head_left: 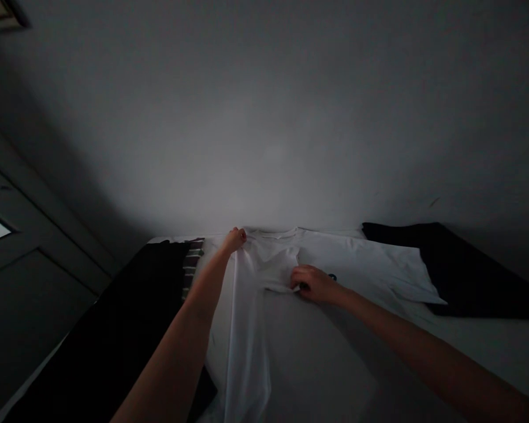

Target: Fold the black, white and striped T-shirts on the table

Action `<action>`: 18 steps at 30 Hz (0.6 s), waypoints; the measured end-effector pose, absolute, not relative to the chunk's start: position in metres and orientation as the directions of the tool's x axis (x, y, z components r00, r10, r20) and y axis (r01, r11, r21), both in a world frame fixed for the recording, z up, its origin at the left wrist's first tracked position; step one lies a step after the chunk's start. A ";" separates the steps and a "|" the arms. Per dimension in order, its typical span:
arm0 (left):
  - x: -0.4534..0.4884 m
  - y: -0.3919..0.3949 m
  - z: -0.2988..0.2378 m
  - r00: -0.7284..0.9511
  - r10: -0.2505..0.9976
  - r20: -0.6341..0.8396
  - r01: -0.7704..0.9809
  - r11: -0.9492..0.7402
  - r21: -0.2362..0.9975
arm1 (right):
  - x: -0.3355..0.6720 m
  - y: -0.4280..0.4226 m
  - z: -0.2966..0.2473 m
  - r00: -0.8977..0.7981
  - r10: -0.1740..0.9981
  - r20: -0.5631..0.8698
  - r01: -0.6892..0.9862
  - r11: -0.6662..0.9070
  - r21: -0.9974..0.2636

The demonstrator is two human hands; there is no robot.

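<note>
A white T-shirt point(335, 317) lies spread over the bed, its neckline near the wall and one sleeve out to the right. Its left side is folded inward, with that sleeve lying across the chest. At the left shoulder fold, my left hand point(235, 239) is closed on the fabric. My right hand point(312, 283) pinches the hem of the folded-in sleeve, near the middle of the shirt. A small dark round print shows just beyond my right wrist.
Black clothing point(127, 329) covers the left side, beside a striped cloth point(193, 264). Another black garment point(476, 270) lies at the right, partly under the shirt's sleeve. The wall point(273, 129) rises behind; a door point(35, 282) stands at the left.
</note>
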State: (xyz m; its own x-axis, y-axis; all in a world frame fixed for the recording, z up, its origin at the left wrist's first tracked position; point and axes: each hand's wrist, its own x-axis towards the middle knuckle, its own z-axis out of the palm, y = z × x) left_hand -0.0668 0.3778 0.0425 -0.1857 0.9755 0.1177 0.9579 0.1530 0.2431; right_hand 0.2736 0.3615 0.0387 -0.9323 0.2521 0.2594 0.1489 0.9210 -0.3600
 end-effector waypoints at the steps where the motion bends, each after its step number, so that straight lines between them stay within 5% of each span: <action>1: -0.068 0.380 0.037 -0.181 0.974 0.135 0.957 0.142 0.254 | 0.274 0.362 0.043 -0.943 0.232 0.239 0.129 0.916 -0.381; 4: -0.071 0.384 0.026 -0.163 0.968 0.188 0.951 0.104 0.290 | 0.264 0.374 0.057 -0.961 0.239 0.141 0.143 0.861 -0.489; 8: -0.080 0.385 0.023 -0.148 0.961 0.233 0.941 0.064 0.333 | 0.237 0.416 0.066 -0.631 0.751 0.194 0.605 0.633 -0.483; 10: -0.088 0.385 0.026 -0.130 0.963 0.235 0.935 0.040 0.352 | 0.226 0.437 0.062 -0.471 0.872 0.131 0.754 0.475 -0.453; 14: -0.099 0.385 0.035 -0.061 0.976 0.209 0.917 -0.029 0.398 | 0.219 0.459 0.054 -0.505 0.861 -0.054 0.780 0.429 -0.454; 18: -0.099 0.389 0.037 -0.033 0.981 0.191 0.889 -0.058 0.455 | 0.223 0.464 0.053 -0.520 0.849 -0.091 0.785 0.433 -0.442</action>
State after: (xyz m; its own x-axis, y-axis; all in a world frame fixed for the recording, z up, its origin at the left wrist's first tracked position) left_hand -0.0989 0.3888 0.0366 -0.0332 0.9811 0.1907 0.8887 -0.0583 0.4547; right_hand 0.2226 0.4642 0.0526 -0.5198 0.8495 -0.0908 0.7853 0.4332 -0.4423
